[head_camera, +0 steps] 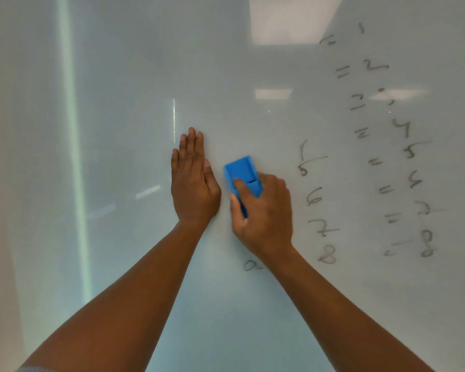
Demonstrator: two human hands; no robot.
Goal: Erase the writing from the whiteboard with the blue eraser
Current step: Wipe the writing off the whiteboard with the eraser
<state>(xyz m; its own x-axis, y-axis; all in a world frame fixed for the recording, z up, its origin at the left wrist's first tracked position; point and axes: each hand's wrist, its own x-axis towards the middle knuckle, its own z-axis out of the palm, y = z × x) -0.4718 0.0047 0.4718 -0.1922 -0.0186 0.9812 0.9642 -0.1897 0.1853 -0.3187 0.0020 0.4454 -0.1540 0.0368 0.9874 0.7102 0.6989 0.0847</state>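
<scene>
Right hand point(263, 210) grips my blue eraser point(243, 174) against the whiteboard point(118, 130); left hand point(193, 181) lies flat beside it, empty, with writing point(403, 151) to the right.

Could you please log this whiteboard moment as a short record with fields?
surface: whiteboard
left hand: flat, fingers straight, resting on the board
right hand: gripping the blue eraser against the board
writing: columns of handwritten numbers and equals signs remain right of the eraser
left part of board: no marks visible
</scene>
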